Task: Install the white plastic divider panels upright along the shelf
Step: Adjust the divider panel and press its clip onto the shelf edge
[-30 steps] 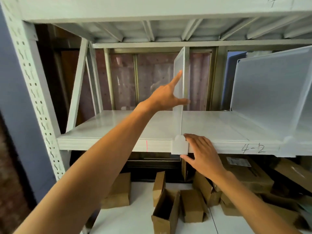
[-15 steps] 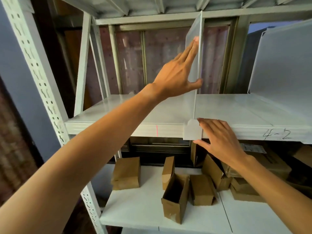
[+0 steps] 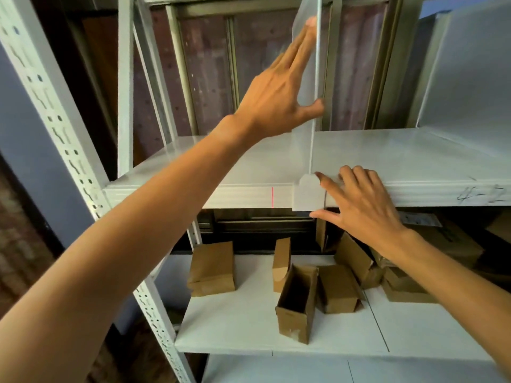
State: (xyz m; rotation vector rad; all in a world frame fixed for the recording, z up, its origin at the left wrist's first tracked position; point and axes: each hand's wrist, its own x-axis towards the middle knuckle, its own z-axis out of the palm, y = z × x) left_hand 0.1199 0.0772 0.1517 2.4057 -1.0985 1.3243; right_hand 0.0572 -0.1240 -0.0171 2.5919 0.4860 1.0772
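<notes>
A thin white translucent divider panel (image 3: pixel 305 78) stands upright on the white metal shelf (image 3: pixel 249 161), seen almost edge-on. Its front tab (image 3: pixel 307 194) hangs over the shelf's front lip. My left hand (image 3: pixel 279 89) lies flat against the panel's left face, fingers pointing up and thumb hooked round its front edge. My right hand (image 3: pixel 359 200) rests on the shelf lip just right of the tab, index finger and thumb touching the tab. A second white divider panel (image 3: pixel 464 73) stands at the right of the same shelf.
A red mark (image 3: pixel 272 197) sits on the shelf lip left of the tab; "4-2" (image 3: pixel 481 193) is written at the right. Brown cardboard boxes (image 3: pixel 297 302) stand on the lower shelf. The perforated upright post (image 3: pixel 69 150) bounds the left.
The view has dropped and closed in, so the shelf sits higher in the frame. My left hand has flattened further up the panel. My right hand stays at the front tab.
</notes>
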